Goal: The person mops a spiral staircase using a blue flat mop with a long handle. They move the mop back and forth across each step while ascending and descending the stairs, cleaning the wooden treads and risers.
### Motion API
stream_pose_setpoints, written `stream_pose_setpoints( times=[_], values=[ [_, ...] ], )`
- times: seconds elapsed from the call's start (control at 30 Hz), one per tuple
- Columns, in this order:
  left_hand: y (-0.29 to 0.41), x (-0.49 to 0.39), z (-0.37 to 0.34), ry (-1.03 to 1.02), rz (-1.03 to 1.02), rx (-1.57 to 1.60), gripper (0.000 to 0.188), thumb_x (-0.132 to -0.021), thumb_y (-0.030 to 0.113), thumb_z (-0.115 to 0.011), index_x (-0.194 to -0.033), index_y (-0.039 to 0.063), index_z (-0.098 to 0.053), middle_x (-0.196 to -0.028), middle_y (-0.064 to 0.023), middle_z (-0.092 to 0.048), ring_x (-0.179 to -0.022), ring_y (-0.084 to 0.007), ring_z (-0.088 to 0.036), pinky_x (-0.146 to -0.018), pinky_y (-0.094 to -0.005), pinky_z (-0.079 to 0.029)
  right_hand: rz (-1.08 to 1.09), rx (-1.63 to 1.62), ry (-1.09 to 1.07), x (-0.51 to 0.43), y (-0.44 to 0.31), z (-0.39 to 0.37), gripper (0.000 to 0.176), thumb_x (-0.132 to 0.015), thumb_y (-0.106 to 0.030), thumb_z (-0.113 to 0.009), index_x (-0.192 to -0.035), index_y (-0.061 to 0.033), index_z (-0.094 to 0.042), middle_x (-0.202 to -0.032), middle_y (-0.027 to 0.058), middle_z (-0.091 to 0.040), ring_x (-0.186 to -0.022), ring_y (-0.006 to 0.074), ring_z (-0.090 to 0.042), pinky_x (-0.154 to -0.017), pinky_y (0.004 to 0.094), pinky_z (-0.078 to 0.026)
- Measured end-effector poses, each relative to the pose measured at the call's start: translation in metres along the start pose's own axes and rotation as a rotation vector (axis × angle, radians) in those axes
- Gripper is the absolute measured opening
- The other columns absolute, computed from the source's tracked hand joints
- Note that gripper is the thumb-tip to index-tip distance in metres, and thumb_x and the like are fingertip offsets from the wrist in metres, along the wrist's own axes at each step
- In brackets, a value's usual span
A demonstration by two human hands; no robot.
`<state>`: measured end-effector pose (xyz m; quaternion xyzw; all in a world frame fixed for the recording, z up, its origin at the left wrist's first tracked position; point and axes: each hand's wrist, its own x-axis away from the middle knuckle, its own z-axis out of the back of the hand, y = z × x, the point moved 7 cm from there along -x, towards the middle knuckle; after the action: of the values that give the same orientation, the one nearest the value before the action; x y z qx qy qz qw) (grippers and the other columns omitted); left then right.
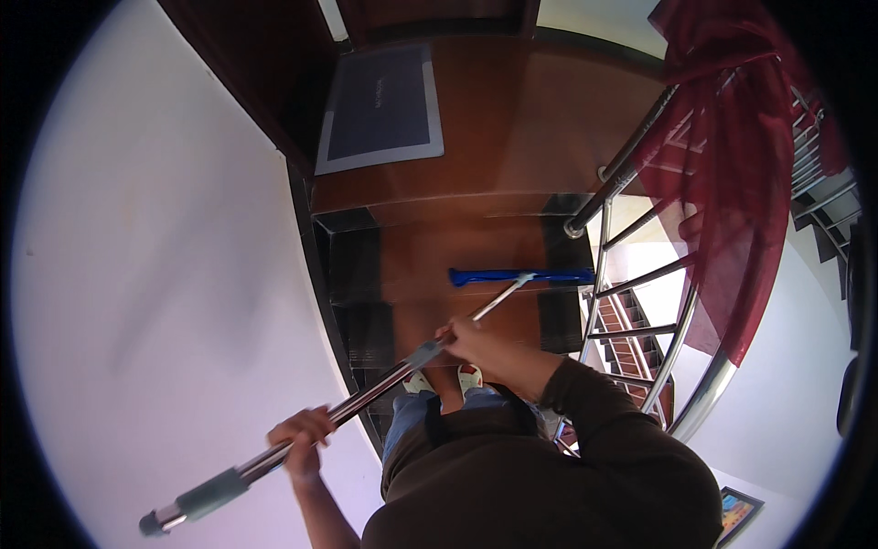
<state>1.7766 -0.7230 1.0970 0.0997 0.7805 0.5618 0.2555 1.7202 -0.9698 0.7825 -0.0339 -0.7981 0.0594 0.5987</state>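
A metal mop pole (370, 394) with grey-green grips runs diagonally across my body. My left hand (300, 436) is wrapped around its upper part, below the thick end grip (212, 493). Farther down, my right hand (458, 339) grips the pole just past the grey joint (424, 354). At the far end, a flat blue mop head (494, 276) lies crosswise on a brown stair tread (425, 257) with black ends. Its right tip is close to the railing. Both my feet, in white and red shoes (470, 376), are on a lower step.
A metal stair railing (631, 274) with dark red cloth (734, 206) draped over it curves along the right; a lower stair flight (627, 329) shows through it. The white wall (171, 274) rises on the left. Above, a grey mat (377, 103) lies on the landing (507, 123) beside a dark door (274, 62).
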Motion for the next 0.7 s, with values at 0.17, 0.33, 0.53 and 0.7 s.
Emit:
stream_pose_setpoints(
  times=[0.17,0.33,0.53,0.7],
  values=[
    [0.068,0.021,0.033,0.080,-0.189,-0.070,0.032,-0.079,0.023,-0.057,-0.055,0.010,-0.040,-0.045,-0.0063,-0.047,-0.046,-0.0204,-0.051,-0.078,-0.0387,-0.047,-0.075,0.038,-0.174,0.045,0.047,-0.051,0.008,-0.083,-0.003,-0.042,-0.076,-0.0002,-0.042,-0.061,0.0150,-0.045,-0.056,0.0273,-0.049,-0.056,0.0438,-0.049],
    [0.101,0.044,0.032,0.048,-0.234,-0.053,0.031,-0.085,0.018,-0.049,-0.057,0.014,-0.038,-0.047,-0.0036,-0.041,-0.051,-0.0154,-0.043,-0.082,-0.0344,-0.044,-0.041,0.062,-0.262,0.092,0.057,-0.079,0.009,-0.082,-0.003,-0.044,-0.075,0.0000,-0.041,-0.064,0.0139,-0.045,-0.058,0.0260,-0.050,-0.058,0.0435,-0.050],
    [0.080,0.046,0.014,0.079,-0.190,-0.108,0.031,-0.084,0.022,-0.050,-0.058,0.011,-0.038,-0.050,-0.0047,-0.041,-0.056,-0.0166,-0.045,-0.081,-0.0368,-0.044,0.009,0.103,-0.274,0.063,0.036,-0.079,0.004,-0.080,-0.003,-0.044,-0.083,-0.0013,-0.044,-0.067,0.0145,-0.047,-0.056,0.0264,-0.051,-0.052,0.0422,-0.052],
    [0.036,0.032,-0.019,0.099,-0.107,-0.173,0.034,-0.084,0.023,-0.056,-0.057,0.009,-0.040,-0.051,-0.0071,-0.049,-0.056,-0.0225,-0.052,-0.078,-0.0429,-0.045,0.037,0.200,-0.219,0.020,-0.009,-0.065,0.008,-0.081,-0.003,-0.039,-0.088,-0.0027,-0.043,-0.064,0.0130,-0.047,-0.052,0.0252,-0.053,-0.046,0.0408,-0.050]
  ],
)
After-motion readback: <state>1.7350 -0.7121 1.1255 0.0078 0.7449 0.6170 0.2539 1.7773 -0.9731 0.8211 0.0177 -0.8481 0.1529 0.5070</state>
